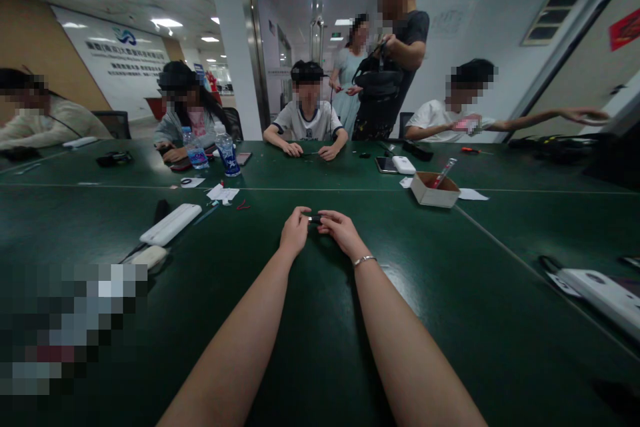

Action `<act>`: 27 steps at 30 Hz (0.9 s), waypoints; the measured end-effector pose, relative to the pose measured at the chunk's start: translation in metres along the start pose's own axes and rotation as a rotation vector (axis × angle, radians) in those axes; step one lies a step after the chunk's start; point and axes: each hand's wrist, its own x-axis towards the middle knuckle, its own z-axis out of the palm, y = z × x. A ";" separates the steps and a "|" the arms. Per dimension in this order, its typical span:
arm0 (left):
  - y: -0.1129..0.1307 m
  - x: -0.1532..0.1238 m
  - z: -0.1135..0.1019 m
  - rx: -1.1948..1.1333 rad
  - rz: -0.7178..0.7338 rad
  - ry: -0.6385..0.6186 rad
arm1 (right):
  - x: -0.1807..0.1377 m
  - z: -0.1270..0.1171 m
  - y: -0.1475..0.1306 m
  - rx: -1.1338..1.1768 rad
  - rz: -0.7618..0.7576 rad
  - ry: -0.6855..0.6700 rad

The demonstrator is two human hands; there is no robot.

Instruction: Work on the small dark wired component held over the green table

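On my feed's left, a long white block lay slantwise on the green bench. Next came two plastic bottles, upright, with paper scraps nearer me and some thin red pieces just beside those. In the middle, the left hand had its fingers closed on one end of a small dark stick, which showed a bright silver part on that side. The stick lay roughly level between both hands; I couldn't tell what it was. The right hand gripped its other end, a silver bracelet around the wrist. Farther right I saw an open box with a tilted tube inside.
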 end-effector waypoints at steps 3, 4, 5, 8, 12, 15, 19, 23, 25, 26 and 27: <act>0.000 0.000 0.000 0.011 -0.004 -0.026 | 0.000 0.000 0.000 -0.001 0.000 0.000; 0.001 -0.001 0.000 0.014 -0.006 -0.030 | 0.000 0.000 0.000 0.000 0.001 0.003; 0.001 -0.001 0.000 0.015 -0.004 -0.024 | 0.000 0.001 0.000 0.002 0.001 0.006; 0.002 -0.001 0.000 0.006 0.010 0.017 | -0.001 0.001 0.000 0.006 0.002 0.008; 0.002 -0.001 0.000 0.013 0.006 -0.012 | -0.001 0.001 -0.001 0.006 -0.002 0.000; 0.002 -0.002 0.000 0.030 -0.001 -0.020 | -0.001 0.001 -0.002 -0.001 -0.001 -0.002; 0.002 -0.001 0.001 0.037 0.034 0.010 | -0.002 0.001 -0.002 -0.009 -0.001 0.001; 0.002 -0.001 0.001 0.034 -0.001 -0.015 | -0.002 0.001 -0.002 -0.012 0.001 0.005; 0.003 -0.001 0.000 0.034 -0.012 -0.020 | -0.002 0.002 -0.002 -0.008 0.004 0.005; 0.004 -0.001 0.000 0.033 -0.009 -0.015 | -0.001 0.002 -0.002 -0.007 0.004 0.004; 0.005 -0.002 -0.001 0.033 -0.006 -0.011 | -0.001 0.001 -0.002 -0.007 0.003 0.003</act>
